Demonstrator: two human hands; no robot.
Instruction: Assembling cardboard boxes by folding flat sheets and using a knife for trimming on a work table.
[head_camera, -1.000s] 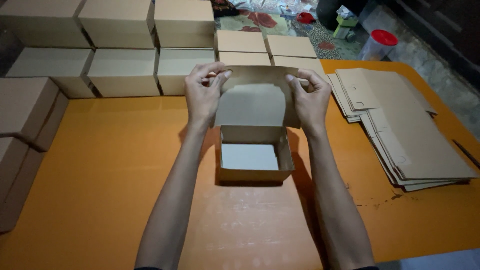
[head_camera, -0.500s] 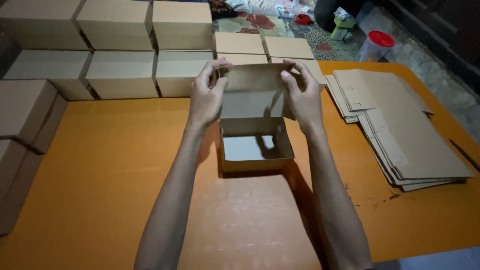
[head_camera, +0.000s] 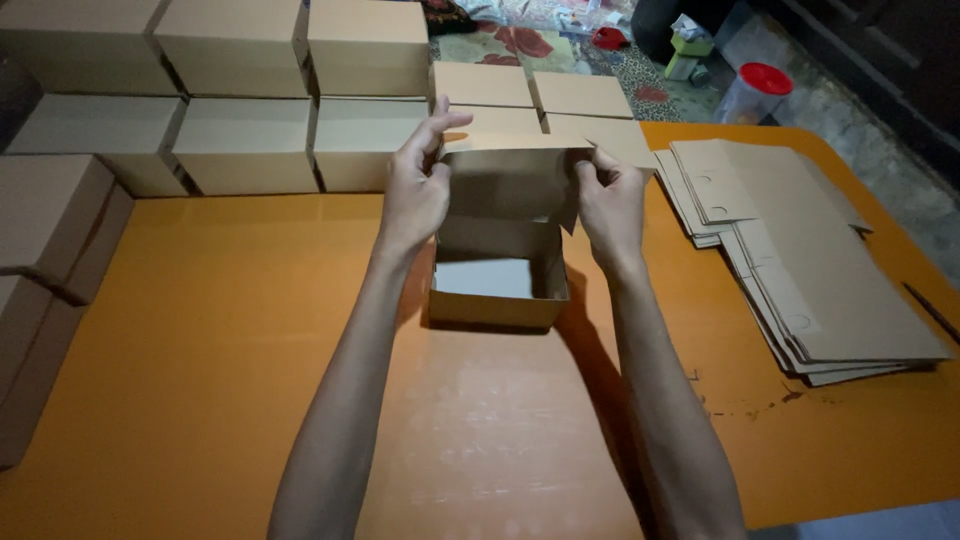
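Orange tabletop (head_camera: 220, 330) fills most of my view, dim light all round, patterned floor beyond the far edge. Dead centre sits a small open cardboard box (head_camera: 498, 285), base flat on the table, pale inside bottom showing, its lid (head_camera: 510, 180) standing up at the back.

I see my left hand (head_camera: 415, 190) on the lid's left edge: the thumb and curled fingers pinch the cardboard there, while the index finger sticks up above the top edge. My right hand (head_camera: 610, 200) is on the opposite side, fingers bunched together and pinching the lid's upper right corner, where a little flap folds inward. Both forearms run up from the bottom of the frame, one either side of the box.

Behind the box, closed cardboard boxes (head_camera: 245, 100) stand in rows along the far edge, stacked two high on the left part. More closed ones sit at the left edge (head_camera: 50, 240), near my left elbow side. Two flatter ones (head_camera: 530, 95) lie just behind the lid.

Off to the right, well apart from my right hand, lies a fanned pile of flat unfolded box blanks (head_camera: 800, 250). Beyond the table's far right corner I spot a clear tub with a red lid (head_camera: 755, 90) on the floor.
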